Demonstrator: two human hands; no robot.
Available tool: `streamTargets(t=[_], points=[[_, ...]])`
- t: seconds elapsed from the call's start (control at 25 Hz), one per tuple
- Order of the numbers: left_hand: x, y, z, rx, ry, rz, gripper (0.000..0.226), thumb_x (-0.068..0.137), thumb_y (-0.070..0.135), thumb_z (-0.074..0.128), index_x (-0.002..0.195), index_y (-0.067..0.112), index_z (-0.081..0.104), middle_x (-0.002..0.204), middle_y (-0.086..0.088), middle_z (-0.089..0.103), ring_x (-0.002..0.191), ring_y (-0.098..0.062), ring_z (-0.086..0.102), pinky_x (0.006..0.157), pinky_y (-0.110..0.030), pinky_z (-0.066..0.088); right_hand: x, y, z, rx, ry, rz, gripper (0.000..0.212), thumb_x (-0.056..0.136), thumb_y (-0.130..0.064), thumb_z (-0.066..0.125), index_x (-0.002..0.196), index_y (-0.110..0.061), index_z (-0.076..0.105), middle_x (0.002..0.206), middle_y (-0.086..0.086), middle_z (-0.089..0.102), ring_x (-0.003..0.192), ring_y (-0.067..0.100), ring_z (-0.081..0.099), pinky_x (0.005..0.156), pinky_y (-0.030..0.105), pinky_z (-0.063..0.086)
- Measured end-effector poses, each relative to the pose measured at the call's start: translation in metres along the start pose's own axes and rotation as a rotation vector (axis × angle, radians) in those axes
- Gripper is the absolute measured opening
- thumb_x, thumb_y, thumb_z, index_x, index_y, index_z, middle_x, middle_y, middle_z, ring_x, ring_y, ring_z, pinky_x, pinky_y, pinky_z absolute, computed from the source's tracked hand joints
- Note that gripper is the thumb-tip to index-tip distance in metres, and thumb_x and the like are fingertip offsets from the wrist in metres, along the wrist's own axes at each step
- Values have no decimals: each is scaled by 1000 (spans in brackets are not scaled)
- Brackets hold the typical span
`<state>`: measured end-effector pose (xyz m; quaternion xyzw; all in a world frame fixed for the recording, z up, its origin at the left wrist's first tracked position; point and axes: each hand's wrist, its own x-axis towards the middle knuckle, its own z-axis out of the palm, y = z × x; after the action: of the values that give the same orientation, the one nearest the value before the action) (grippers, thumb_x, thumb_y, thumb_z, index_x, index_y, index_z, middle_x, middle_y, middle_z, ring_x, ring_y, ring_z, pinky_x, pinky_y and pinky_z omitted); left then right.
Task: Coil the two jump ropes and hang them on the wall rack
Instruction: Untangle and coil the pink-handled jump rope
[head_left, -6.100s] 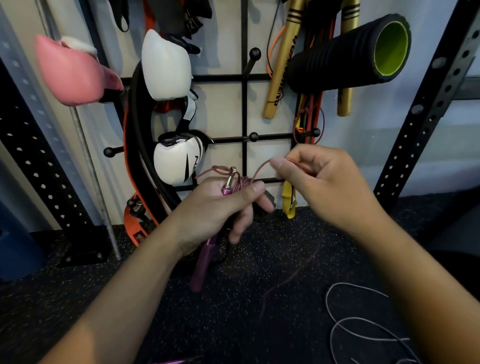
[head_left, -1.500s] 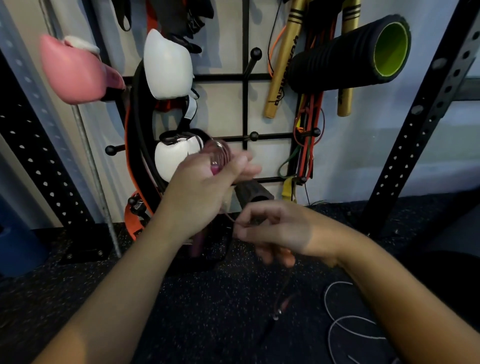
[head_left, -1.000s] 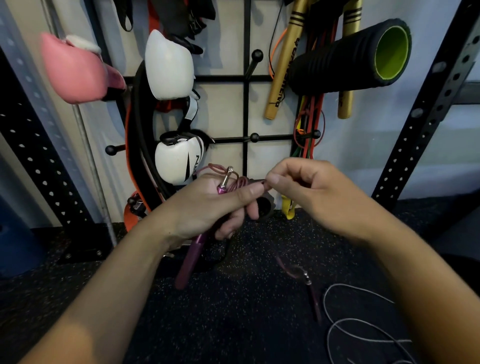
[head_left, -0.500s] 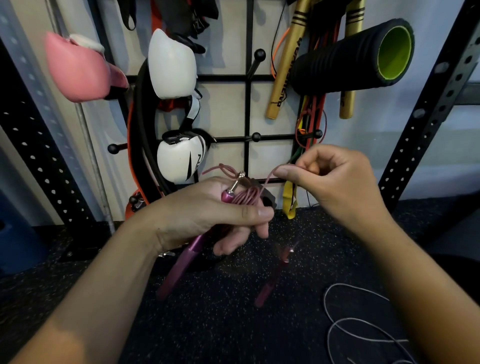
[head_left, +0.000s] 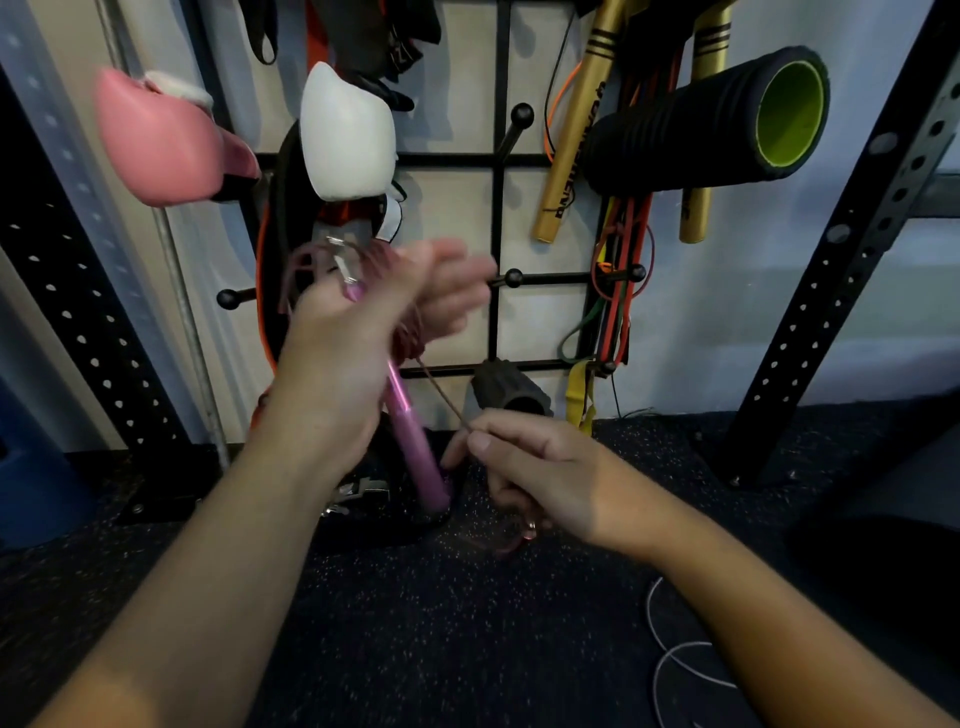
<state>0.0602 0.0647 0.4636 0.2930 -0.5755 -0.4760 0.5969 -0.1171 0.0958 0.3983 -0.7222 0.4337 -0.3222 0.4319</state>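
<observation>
We wind the thin maroon jump rope cord (head_left: 441, 395) onto our left hand.

Our left hand (head_left: 358, 332) is closed around the glossy pink jump rope handle (head_left: 415, 441) with coils looped over it, fingers blurred; half a second ago it sat lower, below the black wire wall rack (head_left: 498, 218), and now it is raised in front of the rack. Our right hand (head_left: 540, 467) pinches the cord and has dropped from beside the rack to below it. The thin white jump rope (head_left: 670, 660) lies on the floor, well below the rack.

Dim, soft indoor light — left hand (head_left: 363, 332) motion-blurred, wide-angle bending at edges.
</observation>
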Motion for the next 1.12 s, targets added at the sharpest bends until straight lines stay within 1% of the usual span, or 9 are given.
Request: streamTargets(t=[0.12,0.2,0.36,0.48,0.56,0.64,0.72,0.96,1.12], points=[[-5,-18,-1,830,-197,51,30,103,38,56,86,22,75,86,8,77,81,0,70,70,-12,46,-1,-15,-15,-258,112,-100,20,105,-25,54,103,-22,73,68,-9,60,58,5,53,56,23,43],[-6,-24,0,966,-298,83,47,103,45,53,66,22,69,65,4,71,68,0,65,69,-20,42,-1,-17,-26,-333,190,-138,15,101,-26,62,97,-24,76,80,-9,74,72,6,68,67,29,54],[-5,-24,3,971,-393,-41,75,96,71,38,52,17,69,48,3,66,54,-6,65,73,-24,49,-1,-14,-29,-200,299,-127,8,92,-23,74,93,-15,75,86,-8,81,84,8,76,82,34,60],[-4,-25,2,856,-450,-111,64,87,71,48,53,18,59,38,6,54,38,-6,51,53,-20,44,-6,-17,-31,-185,166,-127,10,98,-21,66,102,-14,72,95,-7,80,92,4,74,83,22,55],[-2,-26,-1,720,-498,-126,58,89,65,52,56,17,57,40,4,56,39,-8,51,53,-18,43,-7,-18,-35,-196,162,-128,14,101,-25,61,105,-17,71,99,-1,78,95,16,73,86,36,58],[-1,-28,-5,659,-575,-99,47,91,55,60,61,19,63,52,0,67,52,-13,63,63,-19,48,-7,-16,-38,-234,216,-137,13,101,-30,60,103,-21,70,96,7,75,91,31,69,86,53,55],[1,-31,-8,600,-592,-123,33,89,45,71,63,24,68,60,-1,72,60,-16,68,69,-22,52,-6,-13,-37,-193,246,-155,11,101,-24,61,101,-16,69,92,5,75,89,27,69,84,46,56],[1,-37,-12,488,-632,-241,35,87,38,74,71,7,72,42,3,51,41,-12,45,49,-21,42,-3,-10,-35,-202,254,-239,8,95,-22,70,98,-17,74,87,-3,78,84,13,74,82,37,60],[-2,-35,-19,77,-757,-495,32,89,28,74,63,10,66,34,8,41,30,-6,36,46,-23,44,-2,-13,-33,-107,338,-304,22,81,-33,78,90,-14,72,66,10,66,59,27,56,56,30,49]])
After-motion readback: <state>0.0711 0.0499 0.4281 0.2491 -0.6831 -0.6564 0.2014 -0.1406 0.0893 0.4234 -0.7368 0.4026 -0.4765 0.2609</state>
